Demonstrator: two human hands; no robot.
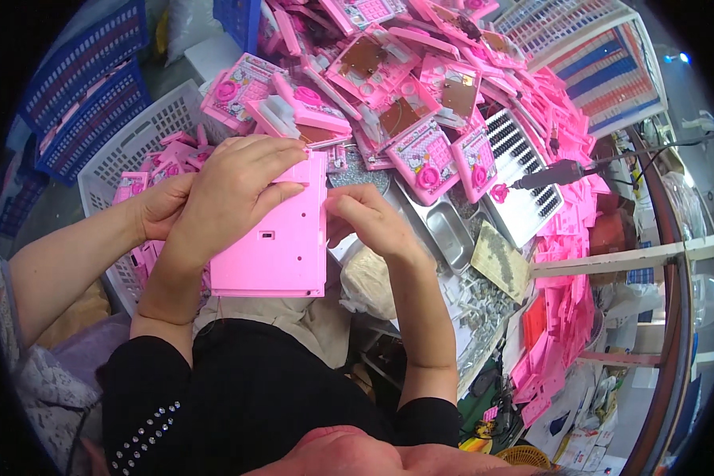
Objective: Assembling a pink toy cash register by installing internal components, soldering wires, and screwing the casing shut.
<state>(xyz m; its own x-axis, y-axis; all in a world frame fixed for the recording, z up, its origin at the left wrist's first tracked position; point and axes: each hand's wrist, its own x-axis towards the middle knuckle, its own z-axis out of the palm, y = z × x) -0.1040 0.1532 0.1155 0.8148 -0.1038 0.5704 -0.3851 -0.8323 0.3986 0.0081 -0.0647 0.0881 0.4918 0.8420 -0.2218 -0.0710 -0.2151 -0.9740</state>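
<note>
Pink rect. case (284, 252) w/ sm. dark holes (304, 215)

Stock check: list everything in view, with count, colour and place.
Panel: 1, pink, centre
Toy casings: uncountable, mostly pink, upper centre
Flat parts: many, pink, right
Basket: 1, white, left
Blue baskets: several, blue, upper left
Crate: 1, white, upper right
Tray: 1, white, right of centre
Metal dish: at least 1, silver, beside tray
Handheld tool: 1, black, over tray
Plastic bag: 1, whitish, right of panel
Co-worker's hand: 1, bare, left
Left fingers: one hand's, bare, on panel
Right fingers: one hand's, bare, panel's right edge
Top: 1, black, bottom
</note>
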